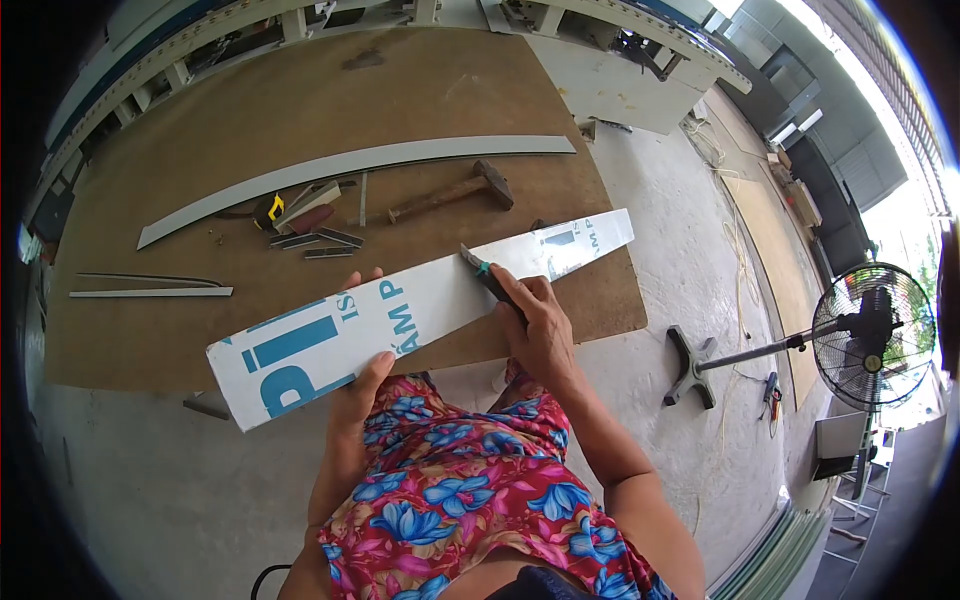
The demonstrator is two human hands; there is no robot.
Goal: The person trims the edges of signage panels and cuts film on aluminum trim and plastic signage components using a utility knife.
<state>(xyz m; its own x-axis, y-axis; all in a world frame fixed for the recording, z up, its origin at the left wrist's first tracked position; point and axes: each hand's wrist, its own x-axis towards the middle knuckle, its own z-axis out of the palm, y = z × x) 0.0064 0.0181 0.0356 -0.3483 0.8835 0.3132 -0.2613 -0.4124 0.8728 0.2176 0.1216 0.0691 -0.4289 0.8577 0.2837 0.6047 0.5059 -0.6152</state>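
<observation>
A long white panel (pixel 440 295) printed with large blue lettering lies slantwise in front of me, over the near edge of the brown table. My left hand (pixel 354 398) grips its near side, thumb on the face and fingertips showing past the far edge. In my right hand (pixel 542 330) is a utility knife (pixel 489 279) with a dark handle and a green part near the blade. Its blade tip lies over the panel's far edge, right of the middle. Both hands are closed on what they hold.
On the brown table (pixel 300 100) lie a hammer (pixel 455 193), a yellow-and-black tape measure (pixel 270 210), several short dark metal pieces (pixel 318 240) and a long white strip (pixel 350 165). A thinner strip (pixel 150 293) is at left. A standing fan (pixel 874 335) occupies the floor at right.
</observation>
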